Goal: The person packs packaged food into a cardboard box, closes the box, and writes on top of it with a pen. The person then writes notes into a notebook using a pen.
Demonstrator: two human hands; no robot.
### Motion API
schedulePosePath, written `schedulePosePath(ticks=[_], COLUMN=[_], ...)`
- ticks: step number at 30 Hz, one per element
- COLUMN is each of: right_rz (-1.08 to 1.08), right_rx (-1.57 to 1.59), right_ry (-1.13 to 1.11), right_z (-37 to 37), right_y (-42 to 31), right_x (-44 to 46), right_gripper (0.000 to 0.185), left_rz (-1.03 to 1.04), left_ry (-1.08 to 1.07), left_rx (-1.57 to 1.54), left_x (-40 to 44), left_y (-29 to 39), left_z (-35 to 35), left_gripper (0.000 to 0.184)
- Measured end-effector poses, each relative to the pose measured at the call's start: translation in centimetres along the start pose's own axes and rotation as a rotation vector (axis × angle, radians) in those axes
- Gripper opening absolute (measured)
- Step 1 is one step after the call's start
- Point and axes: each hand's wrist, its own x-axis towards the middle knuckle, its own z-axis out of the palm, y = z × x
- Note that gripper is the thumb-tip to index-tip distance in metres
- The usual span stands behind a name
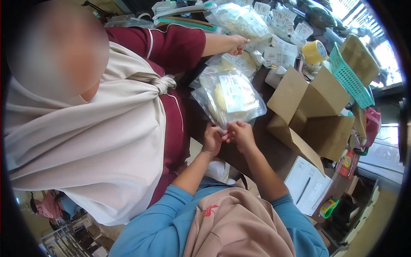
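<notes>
Left grip [212,139] and right grip [240,135] close together, both narrow, fingers pinching the near edge of a clear plastic bag [234,95]. Bag lies just beyond the two grips, over the table [260,147]; pale yellow contents inside, white printed label [231,93] facing up. More clear bags [233,64] with pale contents directly beyond it, partly covered by the held one. Farther out from the grips, another labelled bag [246,22] among loose printed labels [282,19]. Co-worker's hand [236,44] near that far bag, fingers bent; whether it holds anything, cannot tell. Arm in maroon sleeve [177,46] comes in from the left, ahead of the grips. To the right of the right grip, an open cardboard box [314,124], flaps spread. Beyond the box, a roll of yellow tape [314,52] and a turquoise plastic basket [350,77], tilted, with a brown panel [354,60] against it. Nearer side of the box, right of the right grip: white papers [307,186] with a dark pen [303,190] on top. Farther right along the same side, a green-and-yellow roll [329,207], well apart from both grips.
</notes>
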Motion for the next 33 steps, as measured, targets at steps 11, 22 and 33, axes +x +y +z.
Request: schedulePosePath(ticks=[11, 22, 33], right_rz=[-0.506, -0.450, -0.102], right_rx=[-1.253, -0.908, -0.045], right_ry=[0.580, 0.242, -0.247], right_z=[-6.4, -6.2, -8.6], right_y=[-1.4, -1.0, 2.8], right_x=[6.4, 5.5, -5.4], right_gripper=[0.067, 0.088, 0.074], left_rz=[0.093, 0.003, -0.399], left_ry=[0.157, 0.018, -0.211], left_rx=[0.150, 0.057, -0.247], left_x=[0.3, -1.2, -9.7], left_y=[6.2, 4.8, 3.9], left_z=[5.3, 4.1, 2.9], left_gripper=[0.067, 0.052, 0.060])
